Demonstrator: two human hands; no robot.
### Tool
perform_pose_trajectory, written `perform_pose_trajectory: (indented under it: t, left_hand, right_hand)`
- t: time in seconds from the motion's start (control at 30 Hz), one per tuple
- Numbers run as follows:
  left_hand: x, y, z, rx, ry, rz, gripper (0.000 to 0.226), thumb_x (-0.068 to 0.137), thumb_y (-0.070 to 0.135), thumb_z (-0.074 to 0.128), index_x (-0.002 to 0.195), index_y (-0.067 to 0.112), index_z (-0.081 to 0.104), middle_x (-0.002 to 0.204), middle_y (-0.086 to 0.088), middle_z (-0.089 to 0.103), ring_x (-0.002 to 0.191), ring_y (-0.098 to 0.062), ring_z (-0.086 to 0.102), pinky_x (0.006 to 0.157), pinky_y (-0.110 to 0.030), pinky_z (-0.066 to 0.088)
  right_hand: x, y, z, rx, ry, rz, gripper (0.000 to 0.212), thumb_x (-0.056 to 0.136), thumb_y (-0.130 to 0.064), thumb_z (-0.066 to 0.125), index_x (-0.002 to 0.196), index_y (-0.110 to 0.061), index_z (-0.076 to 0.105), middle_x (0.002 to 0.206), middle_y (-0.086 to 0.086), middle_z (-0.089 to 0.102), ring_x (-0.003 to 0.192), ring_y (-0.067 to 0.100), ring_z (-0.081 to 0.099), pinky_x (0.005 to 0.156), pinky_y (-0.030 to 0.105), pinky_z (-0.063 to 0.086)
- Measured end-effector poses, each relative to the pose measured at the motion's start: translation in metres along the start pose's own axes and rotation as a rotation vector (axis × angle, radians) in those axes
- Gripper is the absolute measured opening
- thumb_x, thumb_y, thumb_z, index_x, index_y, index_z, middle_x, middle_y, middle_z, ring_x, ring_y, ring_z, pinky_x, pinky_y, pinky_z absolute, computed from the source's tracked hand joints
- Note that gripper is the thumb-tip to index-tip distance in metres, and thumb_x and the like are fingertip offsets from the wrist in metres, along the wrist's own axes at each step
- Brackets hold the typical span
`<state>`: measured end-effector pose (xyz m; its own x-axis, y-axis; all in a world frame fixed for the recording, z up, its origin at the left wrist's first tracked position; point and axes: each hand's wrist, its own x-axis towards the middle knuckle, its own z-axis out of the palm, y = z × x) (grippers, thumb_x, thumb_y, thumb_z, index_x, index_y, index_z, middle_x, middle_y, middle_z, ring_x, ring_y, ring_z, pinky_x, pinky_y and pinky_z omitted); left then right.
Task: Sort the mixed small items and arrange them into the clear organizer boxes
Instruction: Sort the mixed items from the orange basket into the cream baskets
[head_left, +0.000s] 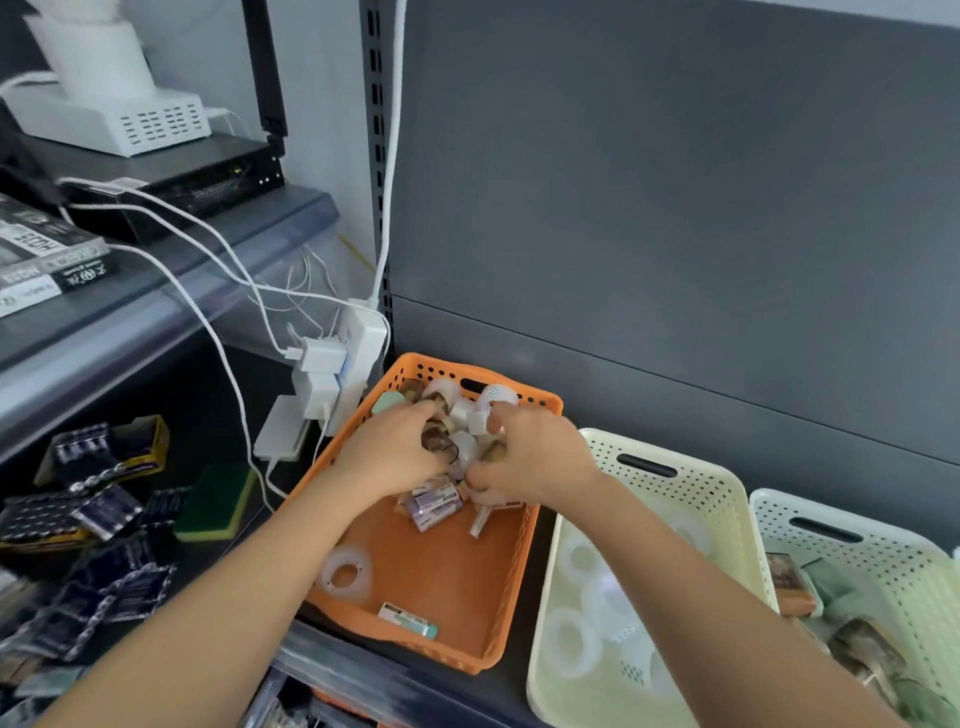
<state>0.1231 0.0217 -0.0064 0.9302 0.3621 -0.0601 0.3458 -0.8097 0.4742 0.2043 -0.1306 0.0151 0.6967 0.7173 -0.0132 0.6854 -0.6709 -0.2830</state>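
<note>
The left hand (395, 457) and right hand (535, 452) are in the far end of the orange basket (441, 561). Their fingers curl into the pile of small items (457, 410). Whether they grip something, I cannot tell. A cream basket (701, 493) stands just right.

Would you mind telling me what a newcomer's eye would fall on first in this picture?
The orange basket in the middle of the view draws the eye first, with the left hand and right hand both buried in a heap of small items at its far end. Next come the cream basket to its right, holding clear tape rolls, and the white power strip on its left.
</note>
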Motion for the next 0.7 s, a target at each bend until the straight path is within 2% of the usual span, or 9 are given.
perform_pose_trajectory:
  t: [0.13, 0.2, 0.27, 0.33, 0.4, 0.53, 0.57, 0.63, 0.7]
  left_hand:
    - [0.007, 0.009, -0.003, -0.110, 0.119, 0.063, 0.049, 0.083, 0.037, 0.064, 0.129, 0.028, 0.051, 0.120, 0.006, 0.055, 0.105, -0.013, 0.054, 0.086, -0.032, 0.048]
    - [0.011, 0.016, -0.003, -0.171, 0.184, 0.109, 0.051, 0.083, 0.033, 0.066, 0.131, 0.028, 0.050, 0.126, 0.008, 0.053, 0.112, -0.010, 0.051, 0.087, -0.024, 0.042]
    - [0.015, 0.026, -0.004, -0.247, 0.228, 0.148, 0.050, 0.083, 0.034, 0.067, 0.130, 0.028, 0.052, 0.126, 0.010, 0.054, 0.116, -0.009, 0.050, 0.088, -0.024, 0.041]
    - [0.019, 0.039, -0.002, -0.304, 0.222, 0.169, 0.053, 0.083, 0.035, 0.068, 0.132, 0.027, 0.051, 0.126, 0.009, 0.053, 0.117, -0.010, 0.049, 0.092, -0.026, 0.041]
    - [0.023, 0.055, 0.004, -0.328, 0.206, 0.211, 0.053, 0.083, 0.035, 0.067, 0.132, 0.029, 0.050, 0.124, 0.010, 0.052, 0.111, -0.006, 0.048, 0.088, -0.025, 0.039]
    - [0.028, 0.093, 0.020, -0.362, 0.155, 0.329, 0.051, 0.082, 0.029, 0.067, 0.131, 0.029, 0.052, 0.117, 0.012, 0.053, 0.104, -0.003, 0.049, 0.079, -0.018, 0.036]
    - [0.028, 0.103, 0.025, -0.372, 0.140, 0.353, 0.050, 0.082, 0.028, 0.068, 0.130, 0.028, 0.053, 0.114, 0.012, 0.053, 0.103, -0.004, 0.049, 0.077, -0.013, 0.036]
    - [0.025, 0.122, 0.034, -0.384, 0.108, 0.400, 0.050, 0.081, 0.027, 0.068, 0.129, 0.026, 0.054, 0.110, 0.012, 0.052, 0.101, -0.005, 0.050, 0.074, -0.010, 0.035]
    - [0.019, 0.143, 0.046, -0.402, 0.070, 0.433, 0.050, 0.081, 0.027, 0.070, 0.128, 0.025, 0.055, 0.110, 0.009, 0.054, 0.103, -0.008, 0.053, 0.081, -0.019, 0.040]
  right_hand:
    - [0.006, 0.013, -0.003, 0.247, 0.206, 0.028, 0.047, 0.073, -0.035, 0.069, 0.117, -0.022, 0.059, 0.102, -0.003, 0.056, 0.094, 0.020, 0.057, 0.073, 0.026, 0.045]
    - [0.003, 0.021, -0.003, 0.308, 0.283, 0.033, 0.049, 0.074, -0.031, 0.072, 0.120, -0.019, 0.060, 0.106, -0.002, 0.057, 0.095, 0.017, 0.059, 0.079, 0.025, 0.046]
    - [-0.002, 0.030, -0.007, 0.376, 0.339, 0.074, 0.048, 0.072, -0.031, 0.075, 0.117, -0.020, 0.061, 0.103, -0.005, 0.055, 0.091, 0.014, 0.061, 0.081, 0.026, 0.049]
    - [-0.011, 0.040, -0.012, 0.416, 0.391, 0.117, 0.046, 0.070, -0.032, 0.077, 0.112, -0.022, 0.062, 0.100, -0.007, 0.055, 0.085, 0.012, 0.062, 0.079, 0.027, 0.051]
    - [-0.022, 0.051, -0.016, 0.420, 0.440, 0.148, 0.045, 0.069, -0.032, 0.078, 0.110, -0.023, 0.062, 0.099, -0.010, 0.055, 0.082, 0.008, 0.061, 0.076, 0.024, 0.050]
    - [-0.053, 0.076, -0.021, 0.438, 0.525, 0.231, 0.045, 0.069, -0.033, 0.080, 0.109, -0.027, 0.061, 0.096, -0.017, 0.053, 0.080, -0.005, 0.058, 0.069, 0.008, 0.044]
    - [-0.062, 0.082, -0.023, 0.439, 0.545, 0.252, 0.044, 0.069, -0.033, 0.080, 0.108, -0.028, 0.061, 0.095, -0.019, 0.052, 0.080, -0.008, 0.057, 0.070, 0.008, 0.045]
    - [-0.080, 0.096, -0.026, 0.442, 0.583, 0.281, 0.043, 0.069, -0.030, 0.081, 0.107, -0.027, 0.061, 0.094, -0.019, 0.051, 0.081, -0.007, 0.057, 0.074, 0.018, 0.050]
    - [-0.099, 0.112, -0.030, 0.459, 0.614, 0.310, 0.042, 0.069, -0.028, 0.080, 0.107, -0.026, 0.061, 0.094, -0.016, 0.052, 0.083, -0.003, 0.058, 0.075, 0.024, 0.052]
